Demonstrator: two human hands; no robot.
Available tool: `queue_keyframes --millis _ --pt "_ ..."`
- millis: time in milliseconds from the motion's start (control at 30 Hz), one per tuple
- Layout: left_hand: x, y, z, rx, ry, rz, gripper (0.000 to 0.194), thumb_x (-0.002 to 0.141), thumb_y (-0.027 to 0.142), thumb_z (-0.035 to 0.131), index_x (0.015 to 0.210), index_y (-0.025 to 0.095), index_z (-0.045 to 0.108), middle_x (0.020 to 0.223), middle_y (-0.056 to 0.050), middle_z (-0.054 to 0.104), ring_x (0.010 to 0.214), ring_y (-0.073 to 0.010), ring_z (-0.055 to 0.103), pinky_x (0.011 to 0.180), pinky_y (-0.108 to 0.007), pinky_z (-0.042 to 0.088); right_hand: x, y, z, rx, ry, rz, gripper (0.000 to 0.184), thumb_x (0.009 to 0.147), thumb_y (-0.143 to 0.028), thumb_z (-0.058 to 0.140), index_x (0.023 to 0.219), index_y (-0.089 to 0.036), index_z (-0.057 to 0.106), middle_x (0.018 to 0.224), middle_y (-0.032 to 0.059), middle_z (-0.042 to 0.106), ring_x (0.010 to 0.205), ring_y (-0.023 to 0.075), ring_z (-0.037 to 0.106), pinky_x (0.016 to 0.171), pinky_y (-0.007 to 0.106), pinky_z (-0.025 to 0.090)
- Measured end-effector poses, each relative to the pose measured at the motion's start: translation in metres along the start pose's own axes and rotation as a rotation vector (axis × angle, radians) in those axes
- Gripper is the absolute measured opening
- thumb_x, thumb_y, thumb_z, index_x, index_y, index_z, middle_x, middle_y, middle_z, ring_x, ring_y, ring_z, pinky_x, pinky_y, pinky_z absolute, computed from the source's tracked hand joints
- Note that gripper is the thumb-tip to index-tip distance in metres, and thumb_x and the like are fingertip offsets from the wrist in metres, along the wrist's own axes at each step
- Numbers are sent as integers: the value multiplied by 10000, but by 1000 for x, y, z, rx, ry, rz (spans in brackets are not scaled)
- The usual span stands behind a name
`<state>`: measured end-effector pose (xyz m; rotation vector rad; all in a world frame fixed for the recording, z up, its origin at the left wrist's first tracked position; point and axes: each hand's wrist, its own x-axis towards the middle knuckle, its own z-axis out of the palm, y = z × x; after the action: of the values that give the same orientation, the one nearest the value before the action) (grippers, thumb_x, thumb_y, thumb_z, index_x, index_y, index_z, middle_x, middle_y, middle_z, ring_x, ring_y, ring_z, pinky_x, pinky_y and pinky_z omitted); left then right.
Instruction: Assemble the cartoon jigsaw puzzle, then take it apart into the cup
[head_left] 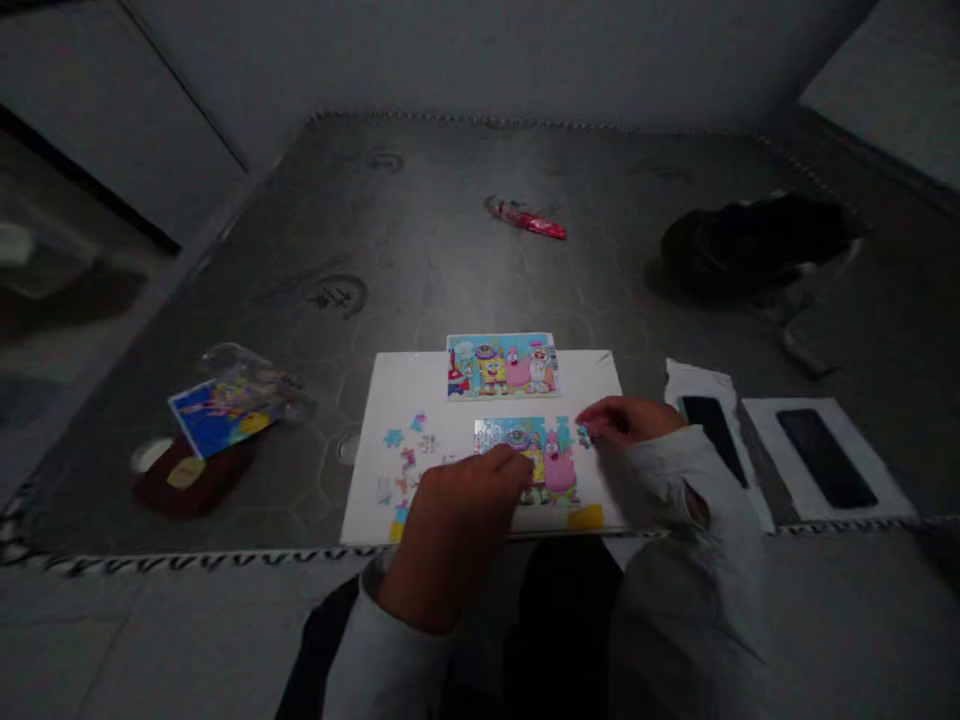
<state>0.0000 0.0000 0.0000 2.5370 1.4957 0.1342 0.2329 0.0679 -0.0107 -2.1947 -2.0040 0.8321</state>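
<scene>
A white board (600, 380) lies in front of me with a partly assembled cartoon jigsaw puzzle (559, 470) on it. My right hand (626, 418) pinches a small puzzle piece (584, 436) just off the puzzle's right edge. My left hand (472, 510) rests over the puzzle's left part with its fingers curled down; it hides what is under the fingertips. Loose puzzle pieces (428, 443) are scattered on the board's left side, several of them. Behind the puzzle, a reference picture card (502, 368) lies flat, overlapping the board's far edge.
Two dark phones (716, 435) (825, 457) lie on white sheets at right. A dark bag (750, 245) sits behind them. On the left are a blue printed packet (225, 415), clear plastic and a brown object (191, 480). A red item (529, 218) lies farther back.
</scene>
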Motion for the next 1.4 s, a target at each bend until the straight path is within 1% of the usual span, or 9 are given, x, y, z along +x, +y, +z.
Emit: queue_keyframes --millis 200,333,500,667,800,900,1067,1233,1400 --pt "2 1 3 -3 13 -4 137 938 260 514 1024 283 619 932 29 688 675 -132 637 469 -227 296 -5 2 -6 50 -43 -95 208 819 -208 574 954 -249 727 817 -33 732 743 127 662 673 228 457" --pt "2 1 3 -15 42 6 123 928 250 535 1009 267 626 900 31 693 661 -127 632 462 -227 274 -5 0 -8 37 -66 -99 197 830 -238 575 954 -247 728 823 -28 732 743 139 660 670 250 451" --pt "2 3 2 -46 56 31 99 921 232 545 960 250 634 841 35 689 682 -129 636 466 -232 278 -6 -1 -11 73 -76 -133 189 855 -224 565 963 -267 714 801 -47 736 776 134 677 726 259 444" --pt "2 4 2 -54 57 26 89 914 221 554 947 246 634 833 40 690 672 -126 633 468 -233 264 -9 -5 -9 181 -94 -164 172 841 -224 567 942 -249 704 810 -32 739 768 137 683 725 264 458" --pt "3 4 3 -50 67 29 93 917 222 551 945 256 633 829 44 690 653 -125 628 466 -235 251 -12 -13 -6 308 -147 -266 156 826 -274 586 935 -225 686 774 -20 730 714 134 673 674 247 469" --pt "3 6 2 -46 117 10 110 935 288 536 932 254 640 821 41 694 622 -121 621 460 -239 242 -13 -17 -4 372 -196 -331 161 814 -308 604 932 -220 671 756 -18 721 704 135 669 654 239 469" --pt "1 8 -3 -54 267 -10 211 927 404 545 895 235 666 770 28 699 597 -109 612 465 -232 256 -14 -21 -3 385 -208 -364 154 809 -316 609 924 -218 641 736 -19 712 681 130 659 655 236 464" --pt "0 8 -5 -117 423 -57 234 925 419 548 869 236 683 749 32 711 598 -93 613 484 -218 295 -20 -28 -4 435 -222 -405 167 809 -345 606 897 -203 615 721 2 705 626 134 639 612 241 455" --pt "0 5 -3 -145 484 -102 214 903 424 584 960 242 683 818 21 738 652 -101 644 507 -209 338 -25 -31 -7 497 -261 -420 216 815 -394 612 892 -193 614 737 26 707 648 148 647 638 258 475"
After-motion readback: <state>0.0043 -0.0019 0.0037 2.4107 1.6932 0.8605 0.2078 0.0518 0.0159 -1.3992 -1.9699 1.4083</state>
